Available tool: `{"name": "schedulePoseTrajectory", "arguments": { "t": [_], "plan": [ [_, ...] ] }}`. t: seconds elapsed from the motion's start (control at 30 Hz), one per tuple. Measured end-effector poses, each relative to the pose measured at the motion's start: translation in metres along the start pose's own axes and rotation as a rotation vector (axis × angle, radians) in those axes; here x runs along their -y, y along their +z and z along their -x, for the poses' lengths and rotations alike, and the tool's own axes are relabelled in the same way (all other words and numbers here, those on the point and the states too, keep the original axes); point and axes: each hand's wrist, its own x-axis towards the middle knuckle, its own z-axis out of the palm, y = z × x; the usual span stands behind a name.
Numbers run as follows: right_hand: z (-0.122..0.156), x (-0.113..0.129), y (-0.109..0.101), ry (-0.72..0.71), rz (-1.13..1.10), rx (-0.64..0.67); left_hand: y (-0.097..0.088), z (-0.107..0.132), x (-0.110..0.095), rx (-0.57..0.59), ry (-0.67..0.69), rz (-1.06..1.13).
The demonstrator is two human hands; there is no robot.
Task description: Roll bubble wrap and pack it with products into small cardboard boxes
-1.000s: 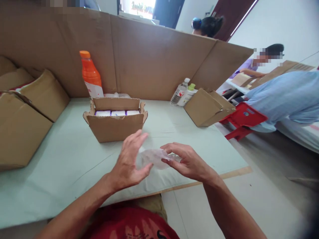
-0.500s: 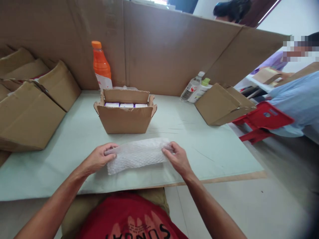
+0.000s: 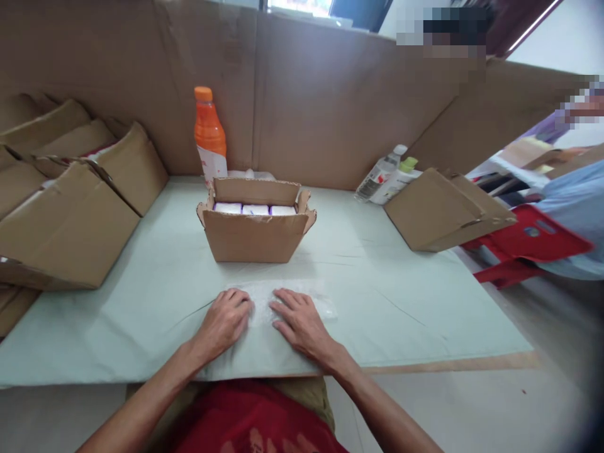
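A sheet of clear bubble wrap (image 3: 315, 298) lies flat on the pale green table cover (image 3: 155, 277) near the front edge. My left hand (image 3: 225, 321) and my right hand (image 3: 297, 321) rest side by side on it, palms down, fingers stretched out. Just beyond them stands a small open cardboard box (image 3: 256, 233) with a row of white packets (image 3: 255, 209) along its back.
An orange bottle (image 3: 209, 135) stands behind the box against a cardboard screen (image 3: 330, 100). Stacked cardboard boxes (image 3: 66, 214) fill the left. A tipped box (image 3: 443, 211) and two bottles (image 3: 387, 173) lie at the right. A red stool (image 3: 528, 242) and other people are beyond.
The bubble wrap, held stretched between both hands half a second ago, now lies on the table. Both hands have let go of its ends and press flat on it.
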Motion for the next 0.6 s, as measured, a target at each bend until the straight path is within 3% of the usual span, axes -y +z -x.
{"name": "schedulePoseTrajectory", "arguments": {
  "t": [0.07,0.13,0.23,0.33,0.47,0.53,0.6],
  "plan": [
    [0.012,-0.021,-0.003,0.083,0.018,-0.057,-0.003,0.007,0.012,-0.032,0.013,0.131],
    [0.024,-0.047,-0.015,0.219,0.018,-0.207,-0.015,0.014,0.026,-0.132,-0.008,0.245],
    [0.018,-0.070,-0.039,0.330,-0.085,-0.371,-0.036,0.012,0.046,-0.373,-0.264,0.290],
    [-0.026,-0.068,-0.051,0.375,-0.312,-0.406,-0.046,-0.014,0.063,-0.558,-0.540,0.363],
    [-0.087,-0.058,-0.045,0.388,-0.584,-0.342,-0.037,-0.053,0.069,-0.607,-0.621,0.567],
    [-0.094,-0.056,-0.041,0.402,-0.632,-0.329,-0.030,-0.060,0.066,-0.605,-0.628,0.578],
    [-0.083,-0.056,-0.041,0.428,-0.634,-0.326,-0.026,-0.056,0.060,-0.587,-0.609,0.558]
  ]
}}
